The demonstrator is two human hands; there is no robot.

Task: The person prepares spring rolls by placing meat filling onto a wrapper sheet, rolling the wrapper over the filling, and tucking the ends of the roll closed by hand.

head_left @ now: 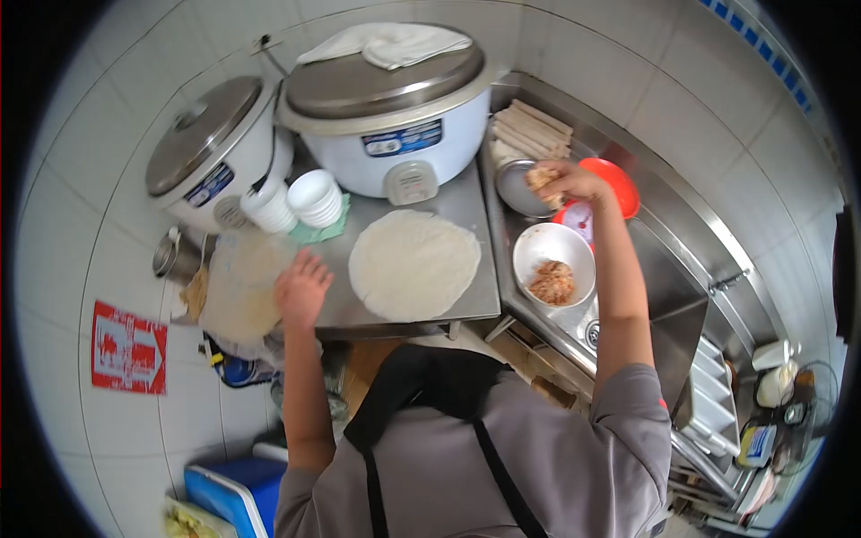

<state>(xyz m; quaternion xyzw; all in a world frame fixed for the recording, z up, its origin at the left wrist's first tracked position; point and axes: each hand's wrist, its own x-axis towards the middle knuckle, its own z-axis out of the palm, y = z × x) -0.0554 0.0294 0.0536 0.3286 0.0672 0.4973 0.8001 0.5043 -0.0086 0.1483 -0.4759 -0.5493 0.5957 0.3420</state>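
My right hand (581, 183) is closed on a clump of shredded filling (543, 182), held above a round metal bowl (513, 191). Just below it stands a white bowl (526, 244) with a mound of reddish-brown shredded filling (552, 283) inside. A red kitchen scale (578, 218) shows partly beneath my hand. My left hand (303, 285), fingers spread, is at the edge of a stack of pale round wrappers (242, 282) in clear plastic. To its right, one round wrapper (414, 265) lies flat on the steel table (466, 302).
Two large rice cookers (332, 148) (247, 161) stand at the back, a white cloth (386, 45) on one lid. White cups (314, 198) sit on a green cloth. Rolled wrappers (531, 132) are piled behind the metal bowl, near a red plate (619, 186). A steel sink (664, 269) lies right.
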